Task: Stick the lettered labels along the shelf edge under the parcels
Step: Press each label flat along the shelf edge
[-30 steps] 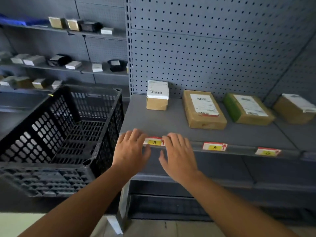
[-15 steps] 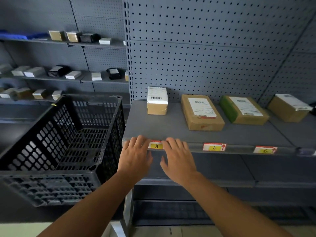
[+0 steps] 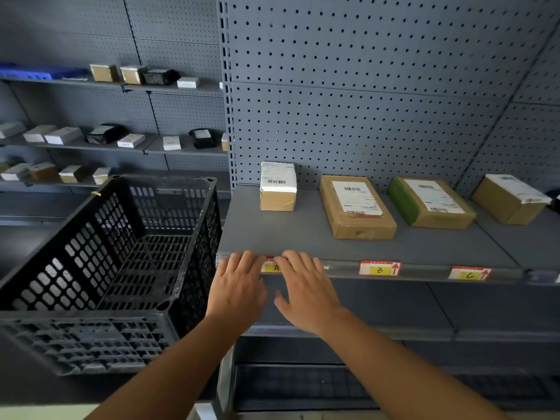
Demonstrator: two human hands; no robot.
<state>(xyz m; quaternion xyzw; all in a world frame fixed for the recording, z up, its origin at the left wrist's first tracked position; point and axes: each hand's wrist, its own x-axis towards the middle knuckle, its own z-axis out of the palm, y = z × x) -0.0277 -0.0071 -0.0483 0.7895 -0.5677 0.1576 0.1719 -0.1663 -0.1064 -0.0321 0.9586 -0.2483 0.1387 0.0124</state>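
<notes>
Both hands lie flat against the grey shelf edge. My left hand and my right hand press with spread fingers on either side of the label A, whose ends they cover. Label B and label C sit further right on the same edge. Above them on the shelf stand a small white-topped box, a flat brown parcel, a green-edged parcel and a brown box at the far right.
A black perforated crate stands close to the left of the shelf unit. Behind it, grey shelves carry several small boxes. A pegboard back wall rises behind the parcels. A lower shelf sits below my hands.
My hands have closed in on label A, so less of it shows between them. The camera has tilted up slightly.
</notes>
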